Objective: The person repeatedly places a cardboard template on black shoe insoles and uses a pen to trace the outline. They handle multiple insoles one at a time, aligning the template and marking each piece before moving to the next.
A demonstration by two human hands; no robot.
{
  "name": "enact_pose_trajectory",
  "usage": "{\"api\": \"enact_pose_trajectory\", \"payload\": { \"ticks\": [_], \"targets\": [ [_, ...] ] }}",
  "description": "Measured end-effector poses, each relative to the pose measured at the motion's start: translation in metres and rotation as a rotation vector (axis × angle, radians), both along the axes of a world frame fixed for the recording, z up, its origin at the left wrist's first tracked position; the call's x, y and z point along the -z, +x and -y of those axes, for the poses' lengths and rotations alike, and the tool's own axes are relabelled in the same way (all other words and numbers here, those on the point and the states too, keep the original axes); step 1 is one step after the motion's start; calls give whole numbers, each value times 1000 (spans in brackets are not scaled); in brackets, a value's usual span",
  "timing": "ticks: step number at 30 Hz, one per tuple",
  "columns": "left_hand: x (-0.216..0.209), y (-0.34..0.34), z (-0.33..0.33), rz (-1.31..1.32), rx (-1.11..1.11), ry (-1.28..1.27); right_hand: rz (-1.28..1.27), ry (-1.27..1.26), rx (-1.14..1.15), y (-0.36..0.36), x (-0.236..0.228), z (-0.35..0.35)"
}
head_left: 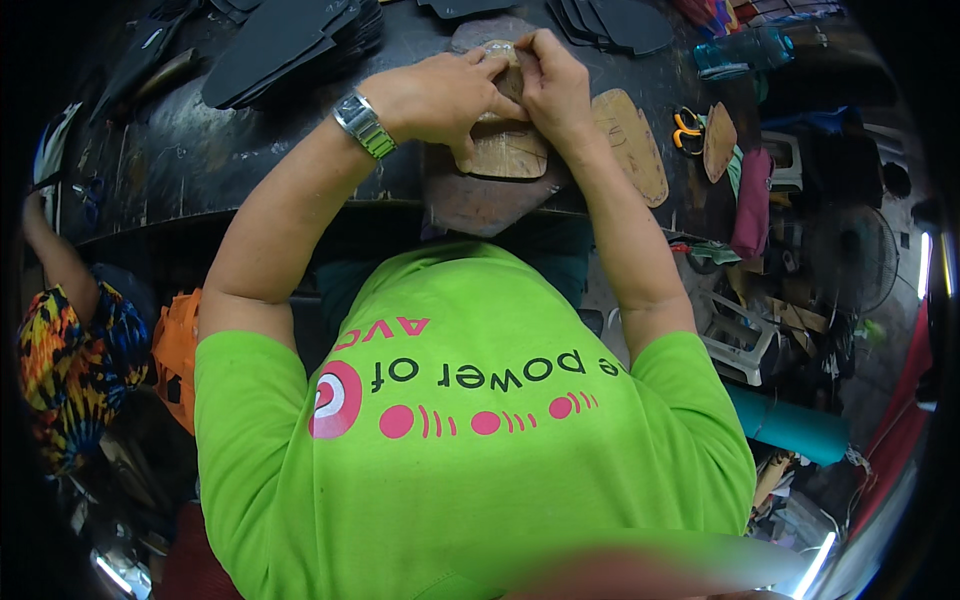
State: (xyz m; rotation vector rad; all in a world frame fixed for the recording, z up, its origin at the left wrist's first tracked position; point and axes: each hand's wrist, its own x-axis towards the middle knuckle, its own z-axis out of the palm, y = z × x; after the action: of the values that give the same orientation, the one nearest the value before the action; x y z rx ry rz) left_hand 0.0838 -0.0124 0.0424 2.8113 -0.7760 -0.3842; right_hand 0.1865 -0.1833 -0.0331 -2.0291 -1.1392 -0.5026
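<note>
On the dark worktable, a tan sole-shaped board [508, 157] lies over a dark brownish sheet [480, 205]. My left hand [435, 98] is spread across the board, its fingers apart and pressing down on it. At the board's far right edge, my right hand [556, 88] is closed in a pinch; whatever its fingertips hold is hidden. A second tan sole-shaped board [630, 147] with dark pen lines lies just right of my right wrist.
Stacks of black cut pieces [295, 50] lie at the back left, more black pieces [612, 22] at the back. To the right are orange-handled scissors [686, 131], another tan board [718, 142] and a blue bottle [745, 53]. A person in a tie-dye shirt [70, 350] is at far left.
</note>
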Motion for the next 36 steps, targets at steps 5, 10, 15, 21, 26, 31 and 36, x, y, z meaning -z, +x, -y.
{"api": "enact_pose_trajectory", "payload": {
  "ticks": [5, 10, 15, 21, 26, 31, 36],
  "targets": [
    [0, 1, 1, -17, -14, 7, -723, 489, -85, 10, 2, -1],
    [0, 1, 2, -7, -9, 20, -140, 125, 74, 5, 8, -9],
    [-2, 0, 1, -50, -36, 21, -839, 558, -113, 18, 8, -8],
    [0, 2, 0, -24, -12, 13, -310, 130, 24, 12, 13, -14],
    [-1, -3, -1, 3, -26, -16, -694, 418, -63, 10, 8, -21],
    [0, 2, 0, -61, -20, 28, -337, 160, 42, 6, 17, -25],
    [2, -7, -4, 41, -35, -64, -726, 507, -135, 6, 18, -26]
  ]
}}
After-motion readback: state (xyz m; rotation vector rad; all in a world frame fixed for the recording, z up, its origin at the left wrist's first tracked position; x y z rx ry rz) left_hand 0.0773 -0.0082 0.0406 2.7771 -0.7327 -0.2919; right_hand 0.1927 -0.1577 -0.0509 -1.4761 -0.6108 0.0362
